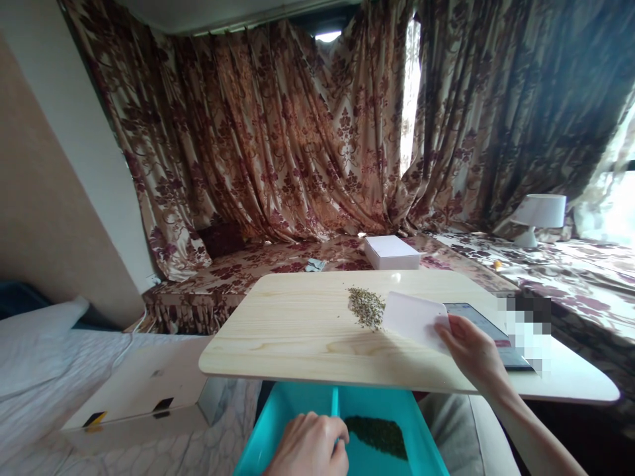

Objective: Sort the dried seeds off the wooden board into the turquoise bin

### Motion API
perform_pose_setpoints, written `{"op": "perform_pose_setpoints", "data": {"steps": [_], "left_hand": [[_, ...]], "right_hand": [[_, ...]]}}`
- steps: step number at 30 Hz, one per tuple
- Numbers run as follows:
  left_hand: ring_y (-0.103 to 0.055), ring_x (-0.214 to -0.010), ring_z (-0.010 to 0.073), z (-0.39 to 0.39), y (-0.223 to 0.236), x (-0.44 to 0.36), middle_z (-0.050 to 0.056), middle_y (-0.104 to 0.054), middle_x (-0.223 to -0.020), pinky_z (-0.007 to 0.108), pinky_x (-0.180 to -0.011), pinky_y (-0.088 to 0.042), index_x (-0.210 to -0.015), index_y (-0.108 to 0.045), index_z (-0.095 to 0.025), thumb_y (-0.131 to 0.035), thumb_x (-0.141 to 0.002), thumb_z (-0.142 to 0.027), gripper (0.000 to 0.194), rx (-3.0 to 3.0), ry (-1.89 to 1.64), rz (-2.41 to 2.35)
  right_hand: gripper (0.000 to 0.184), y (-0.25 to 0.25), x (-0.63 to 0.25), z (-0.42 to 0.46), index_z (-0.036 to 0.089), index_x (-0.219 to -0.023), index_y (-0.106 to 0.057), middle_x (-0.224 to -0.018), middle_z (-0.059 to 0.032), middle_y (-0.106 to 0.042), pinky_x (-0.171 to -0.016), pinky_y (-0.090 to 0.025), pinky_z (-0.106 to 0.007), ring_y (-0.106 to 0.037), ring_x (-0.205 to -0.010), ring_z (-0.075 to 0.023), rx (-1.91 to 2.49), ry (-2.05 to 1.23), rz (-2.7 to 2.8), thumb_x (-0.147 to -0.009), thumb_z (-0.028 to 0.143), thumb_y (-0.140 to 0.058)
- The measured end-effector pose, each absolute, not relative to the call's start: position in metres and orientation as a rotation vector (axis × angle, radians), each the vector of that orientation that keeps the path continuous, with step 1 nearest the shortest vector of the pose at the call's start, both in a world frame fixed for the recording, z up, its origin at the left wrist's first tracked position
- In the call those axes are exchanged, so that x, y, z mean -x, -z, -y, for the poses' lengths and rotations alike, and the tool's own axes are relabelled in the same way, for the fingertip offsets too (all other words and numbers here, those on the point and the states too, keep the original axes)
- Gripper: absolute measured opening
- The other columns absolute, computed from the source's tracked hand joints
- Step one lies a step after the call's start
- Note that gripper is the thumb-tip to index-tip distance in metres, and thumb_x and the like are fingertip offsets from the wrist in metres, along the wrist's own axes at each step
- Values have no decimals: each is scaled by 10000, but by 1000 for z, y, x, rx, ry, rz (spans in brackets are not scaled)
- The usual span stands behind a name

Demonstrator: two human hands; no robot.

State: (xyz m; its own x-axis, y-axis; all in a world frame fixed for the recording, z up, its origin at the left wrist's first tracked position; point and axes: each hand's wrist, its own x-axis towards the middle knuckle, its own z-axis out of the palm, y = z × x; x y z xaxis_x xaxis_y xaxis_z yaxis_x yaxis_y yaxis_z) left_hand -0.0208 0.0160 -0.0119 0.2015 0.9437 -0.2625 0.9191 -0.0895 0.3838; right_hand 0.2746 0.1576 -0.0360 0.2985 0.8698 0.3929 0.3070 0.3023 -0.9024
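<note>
Centrally, I see a pale wood-grain desk (278, 330) with rounded corners, viewed from above its near edge. On it lies a loose pile of small green and brown grains (366, 307), thinly spread, with a few stray grains apart from it. My right hand (466, 340) has its grip clenched on the near right corner of a thin, translucent white rectangular sheet (414, 320); the sheet slants over the desk, its far end meeting the right side of the pile. Just beside that hand, a flat dark-framed tablet (479, 324) lies on the desk, partly covered by the hand and by a pixelated patch.

Below the near edge is a turquoise plastic tray (268, 423), split by an upright divider (335, 400). Its right compartment bears a dark green, fine-grained layer (380, 433). My left hand (312, 446) appears in front of the left compartment and the divider, fingers curled; I cannot tell whether its grip has closed on anything.

Beyond the desk, a white rectangular box (391, 254) and a small grey-blue cloth (315, 264) rest on a ledge with a floral cover (258, 268), before brown and cream floral curtains (278, 132). At far right stands a white-shaded lamp (543, 211)
</note>
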Motion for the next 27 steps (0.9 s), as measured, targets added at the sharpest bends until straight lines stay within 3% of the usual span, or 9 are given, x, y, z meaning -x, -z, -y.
{"op": "perform_pose_setpoints", "data": {"steps": [27], "left_hand": [[-568,-1084,249,-9,3,17,63,-665,-1116,333,-956,-403,-1101,-691,-241,-384,-886,-192,378,-1998,-108,-1731]], "right_hand": [[276,30,-266,-152,262,-758,-651,-840,-51,-789,-750,-598,-359,-743,-837,-275,1254,-572,1262,-587,458,-747]]}}
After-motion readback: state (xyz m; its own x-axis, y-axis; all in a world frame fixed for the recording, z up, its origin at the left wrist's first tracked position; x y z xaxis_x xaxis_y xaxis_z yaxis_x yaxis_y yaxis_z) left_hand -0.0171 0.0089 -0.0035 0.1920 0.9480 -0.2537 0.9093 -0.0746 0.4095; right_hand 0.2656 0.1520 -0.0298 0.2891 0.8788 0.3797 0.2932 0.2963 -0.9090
